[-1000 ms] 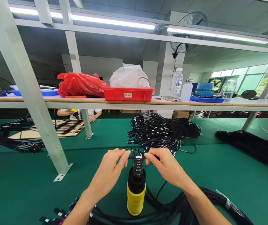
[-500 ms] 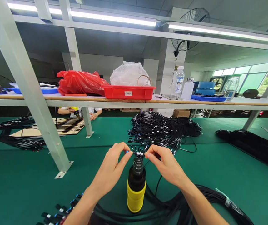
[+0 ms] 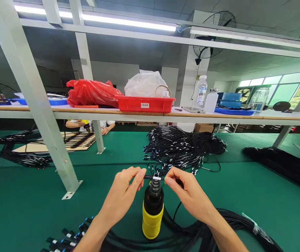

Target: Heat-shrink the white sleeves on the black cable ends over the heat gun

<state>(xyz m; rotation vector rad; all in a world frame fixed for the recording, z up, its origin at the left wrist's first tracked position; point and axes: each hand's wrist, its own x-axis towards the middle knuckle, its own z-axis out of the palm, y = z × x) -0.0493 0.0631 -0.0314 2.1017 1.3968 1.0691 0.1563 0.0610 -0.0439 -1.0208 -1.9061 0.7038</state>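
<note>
Both hands pinch: left hand point(image 3: 125, 189) at nine o'clock, right hand point(image 3: 189, 192) at three, black cable point(image 3: 148, 177) between, its white sleeve point(image 3: 156, 178) right over the nozzle point(image 3: 155, 189) of a yellow heat gun point(image 3: 152, 222) at six. If that's hot, lingering could scorch sleeve or fingertips! Twelve o'clock: red bin point(image 3: 131, 104), its label point(image 3: 145, 105) in Chinese, too small to read surely.

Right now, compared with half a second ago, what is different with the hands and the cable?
The left hand and right hand moved slightly lower in view and slightly apart, bringing the white sleeve on the cable to the near edge of the nozzle. Neither visibly let go. The yellow tool and red tray stayed.
</note>
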